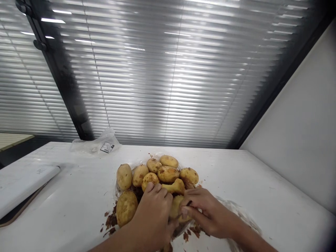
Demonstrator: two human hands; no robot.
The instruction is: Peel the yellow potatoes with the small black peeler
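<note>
Between my two hands is a yellow potato (176, 207), partly hidden behind my fingers. My left hand (155, 211) is closed around its left side, knuckles up. My right hand (203, 209) is pinched at the potato's right side; a small dark tip (189, 203) shows between its fingers, but I cannot make out what it belongs to. Just beyond the hands lies a pile of potatoes, among them an irregular one (176, 186), a round one (150, 180) and a large one (126, 208) left of my left wrist. Brown peel scraps (111, 220) lie around them.
Clear plastic (240, 213) spreads under the pile and out to the right. A plastic bag with a label (107, 147) lies at the table's back left. A white flat device (26, 183) rests at the left on the white table (78, 196). Window blinds rise behind.
</note>
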